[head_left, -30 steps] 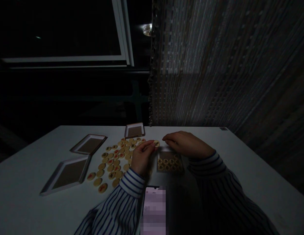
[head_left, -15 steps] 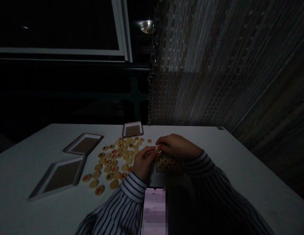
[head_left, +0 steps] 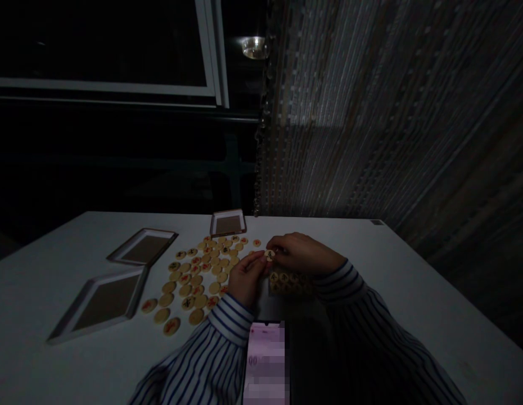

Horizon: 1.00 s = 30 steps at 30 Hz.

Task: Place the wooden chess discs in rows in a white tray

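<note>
Between my two hands is a round Chinese chess piece (head_left: 269, 255) with a dark character on its face. The fingertips of my left hand (head_left: 247, 278) pinch its left side. My right hand (head_left: 306, 253) grips the same piece from the right with bent fingers. Just below my right hand, rows of chess pieces (head_left: 284, 282) with dark characters stand close together; the wrist and sleeve hide part of them. To the left of my left hand lies a loose spread of chess pieces (head_left: 196, 280), some with red or dark characters, others blank side up.
Shallow box parts lie on the white table (head_left: 413, 315): one tray (head_left: 228, 223) at the back, another tray (head_left: 144, 247) at the left, and a larger tray (head_left: 105, 301) nearer me. A lit phone (head_left: 265, 360) is at the front. A bead curtain (head_left: 329, 112) hangs behind.
The piece between my fingers has turned, so its marked face now shows more plainly. My right hand has shifted slightly left. The loose pieces and trays lie as before.
</note>
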Each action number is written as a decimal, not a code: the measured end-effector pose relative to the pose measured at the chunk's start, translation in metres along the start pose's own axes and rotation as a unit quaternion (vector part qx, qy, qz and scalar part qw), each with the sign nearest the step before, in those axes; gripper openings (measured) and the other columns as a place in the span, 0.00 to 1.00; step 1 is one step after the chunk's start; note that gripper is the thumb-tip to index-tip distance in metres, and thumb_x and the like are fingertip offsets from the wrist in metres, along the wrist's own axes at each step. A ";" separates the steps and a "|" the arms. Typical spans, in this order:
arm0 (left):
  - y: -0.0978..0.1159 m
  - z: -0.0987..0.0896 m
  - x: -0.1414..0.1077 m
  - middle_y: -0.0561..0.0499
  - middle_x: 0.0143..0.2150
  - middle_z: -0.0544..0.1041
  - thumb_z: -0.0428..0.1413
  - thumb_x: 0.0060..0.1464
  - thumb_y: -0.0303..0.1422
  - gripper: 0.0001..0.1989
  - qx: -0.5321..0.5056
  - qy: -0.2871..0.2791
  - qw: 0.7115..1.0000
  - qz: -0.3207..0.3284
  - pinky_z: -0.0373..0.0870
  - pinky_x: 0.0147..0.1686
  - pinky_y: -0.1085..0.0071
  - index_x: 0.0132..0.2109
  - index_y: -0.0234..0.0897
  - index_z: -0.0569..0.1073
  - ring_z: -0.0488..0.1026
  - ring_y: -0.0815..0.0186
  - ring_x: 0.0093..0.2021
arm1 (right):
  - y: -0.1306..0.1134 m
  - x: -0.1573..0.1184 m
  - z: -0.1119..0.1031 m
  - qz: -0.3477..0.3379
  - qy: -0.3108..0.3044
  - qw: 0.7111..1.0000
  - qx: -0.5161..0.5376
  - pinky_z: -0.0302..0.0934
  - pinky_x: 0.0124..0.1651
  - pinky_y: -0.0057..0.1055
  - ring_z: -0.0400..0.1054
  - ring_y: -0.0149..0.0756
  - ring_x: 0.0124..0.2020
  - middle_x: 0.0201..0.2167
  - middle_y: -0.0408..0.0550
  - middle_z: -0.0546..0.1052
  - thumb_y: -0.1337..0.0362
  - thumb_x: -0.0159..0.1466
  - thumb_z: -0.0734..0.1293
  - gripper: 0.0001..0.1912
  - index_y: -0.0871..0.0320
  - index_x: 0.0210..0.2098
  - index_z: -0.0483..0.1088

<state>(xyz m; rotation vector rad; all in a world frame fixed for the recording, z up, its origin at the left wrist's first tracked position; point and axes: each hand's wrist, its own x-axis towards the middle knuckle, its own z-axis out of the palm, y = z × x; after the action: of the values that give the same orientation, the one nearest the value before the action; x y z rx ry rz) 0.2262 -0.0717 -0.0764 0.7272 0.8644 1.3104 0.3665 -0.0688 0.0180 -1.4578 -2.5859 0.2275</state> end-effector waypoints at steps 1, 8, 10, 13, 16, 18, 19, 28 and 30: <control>0.000 0.000 0.000 0.48 0.30 0.78 0.64 0.33 0.33 0.18 -0.007 -0.002 1.000 -0.002 0.70 0.34 0.72 0.35 0.31 0.74 0.74 0.69 0.29 | 0.000 0.000 0.000 -0.008 0.003 1.000 -0.003 0.55 0.41 0.28 0.66 0.36 0.41 0.39 0.49 0.74 0.61 0.59 0.60 0.15 0.56 0.45 0.67; -0.004 -0.001 0.001 0.51 0.29 0.77 0.64 0.35 0.32 0.15 -0.029 -0.013 0.999 -0.008 0.69 0.31 0.77 0.34 0.32 0.74 0.72 0.72 0.28 | -0.002 0.001 0.002 -0.050 0.033 0.998 -0.017 0.54 0.45 0.30 0.63 0.38 0.43 0.39 0.51 0.73 0.60 0.58 0.62 0.15 0.59 0.42 0.69; -0.005 -0.002 0.001 0.50 0.29 0.77 0.63 0.35 0.33 0.15 -0.020 -0.014 1.000 -0.004 0.70 0.31 0.76 0.34 0.32 0.74 0.72 0.72 0.28 | -0.003 0.001 0.002 -0.048 0.029 0.998 -0.023 0.54 0.45 0.30 0.63 0.38 0.44 0.39 0.51 0.73 0.61 0.57 0.62 0.15 0.59 0.42 0.69; -0.004 -0.001 -0.001 0.50 0.28 0.77 0.64 0.34 0.34 0.17 -0.010 -0.019 1.000 -0.006 0.70 0.31 0.74 0.35 0.32 0.73 0.73 0.71 0.28 | -0.001 0.001 0.004 -0.049 0.024 0.998 -0.024 0.54 0.46 0.31 0.63 0.38 0.44 0.40 0.51 0.73 0.61 0.57 0.62 0.16 0.59 0.43 0.69; -0.002 0.000 -0.002 0.50 0.27 0.76 0.63 0.35 0.35 0.17 0.023 -0.018 1.000 0.001 0.70 0.33 0.71 0.35 0.32 0.73 0.73 0.68 0.28 | 0.004 0.000 0.004 -0.047 0.016 0.998 -0.025 0.54 0.46 0.31 0.64 0.38 0.44 0.40 0.52 0.73 0.59 0.57 0.62 0.17 0.60 0.44 0.69; -0.001 -0.001 -0.004 0.49 0.27 0.76 0.61 0.37 0.35 0.15 0.101 -0.013 0.994 0.039 0.70 0.34 0.69 0.34 0.32 0.73 0.74 0.66 0.30 | 0.009 -0.001 0.002 -0.032 0.015 0.999 -0.033 0.54 0.46 0.31 0.65 0.39 0.44 0.41 0.52 0.74 0.60 0.56 0.62 0.18 0.60 0.44 0.69; -0.001 -0.001 -0.004 0.49 0.28 0.76 0.60 0.38 0.35 0.13 0.158 -0.012 0.985 0.071 0.70 0.35 0.68 0.34 0.33 0.73 0.74 0.65 0.31 | 0.011 -0.002 0.001 -0.020 0.015 0.999 -0.039 0.54 0.47 0.31 0.65 0.39 0.44 0.41 0.52 0.74 0.60 0.56 0.61 0.18 0.60 0.45 0.69; -0.014 -0.013 -0.005 0.39 0.50 0.69 0.54 0.45 0.32 0.16 0.558 -0.123 0.773 0.275 0.60 0.51 0.56 0.44 0.35 0.72 0.65 0.54 0.52 | 0.031 -0.010 -0.008 0.067 -0.021 0.995 -0.070 0.56 0.40 0.30 0.67 0.39 0.41 0.40 0.51 0.75 0.60 0.57 0.59 0.17 0.57 0.43 0.70; -0.017 -0.015 -0.004 0.37 0.54 0.66 0.55 0.45 0.34 0.18 0.592 -0.133 0.745 0.277 0.60 0.52 0.55 0.46 0.35 0.71 0.63 0.52 0.54 | 0.033 -0.010 -0.008 0.076 -0.030 0.994 -0.075 0.56 0.36 0.29 0.68 0.38 0.38 0.37 0.51 0.75 0.61 0.56 0.59 0.16 0.57 0.40 0.71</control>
<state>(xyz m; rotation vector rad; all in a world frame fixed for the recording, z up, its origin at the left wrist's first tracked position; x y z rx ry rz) 0.2217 -0.0786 -0.0982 2.2667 1.2667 0.9624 0.4007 -0.0606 0.0178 -1.7282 -2.5902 0.0991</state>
